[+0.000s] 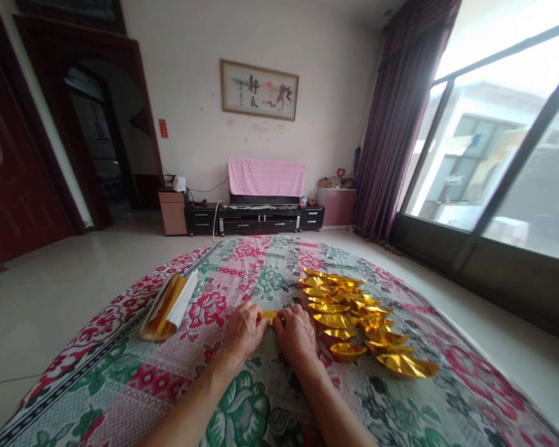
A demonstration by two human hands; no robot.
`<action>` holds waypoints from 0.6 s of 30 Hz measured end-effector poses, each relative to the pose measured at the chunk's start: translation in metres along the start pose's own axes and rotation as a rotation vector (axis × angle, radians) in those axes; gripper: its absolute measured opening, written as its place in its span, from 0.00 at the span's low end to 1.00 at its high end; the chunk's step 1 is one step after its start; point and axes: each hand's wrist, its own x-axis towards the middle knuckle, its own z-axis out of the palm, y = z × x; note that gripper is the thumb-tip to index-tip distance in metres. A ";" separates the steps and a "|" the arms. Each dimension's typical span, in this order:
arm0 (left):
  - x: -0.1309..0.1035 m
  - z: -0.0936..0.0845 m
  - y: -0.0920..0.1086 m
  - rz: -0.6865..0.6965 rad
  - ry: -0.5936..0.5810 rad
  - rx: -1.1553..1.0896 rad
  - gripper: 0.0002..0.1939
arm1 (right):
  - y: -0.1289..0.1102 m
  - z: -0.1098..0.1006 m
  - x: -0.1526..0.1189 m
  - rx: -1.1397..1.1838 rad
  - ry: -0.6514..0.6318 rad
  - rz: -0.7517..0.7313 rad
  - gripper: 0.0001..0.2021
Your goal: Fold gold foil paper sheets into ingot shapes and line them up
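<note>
Between my two hands is a small piece of gold foil paper [269,316], pinched at both ends just above the cloth. My left hand [246,329] has its fingers closed on the left end. On the right end, the fingers of my right hand [296,332] are closed too, and both hands hide most of the paper. Right of my right hand lie several folded gold paper ingots [338,321], boat-shaped and set in rough rows. Over to the left rests a curled stack of gold and white paper sheets [165,307].
A flowered cloth [242,410] covers the rounded surface under my hands. Beyond it stand a black TV cabinet [261,223] and a pink towel [266,177] draped over a screen. Purple curtains [391,124] and large windows are on the right, a red door [18,167] on the left.
</note>
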 end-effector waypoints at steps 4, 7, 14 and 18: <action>0.002 0.000 -0.009 0.029 -0.024 -0.051 0.04 | 0.002 0.003 0.000 0.006 -0.014 -0.006 0.11; 0.003 0.000 -0.016 0.060 -0.036 -0.093 0.05 | 0.004 0.004 0.001 0.012 -0.017 -0.015 0.12; 0.007 -0.001 -0.026 0.117 -0.103 -0.157 0.10 | 0.003 0.002 0.001 0.025 -0.029 -0.004 0.11; 0.008 -0.004 -0.029 0.121 -0.130 -0.169 0.12 | 0.004 0.003 0.001 0.031 -0.032 -0.003 0.11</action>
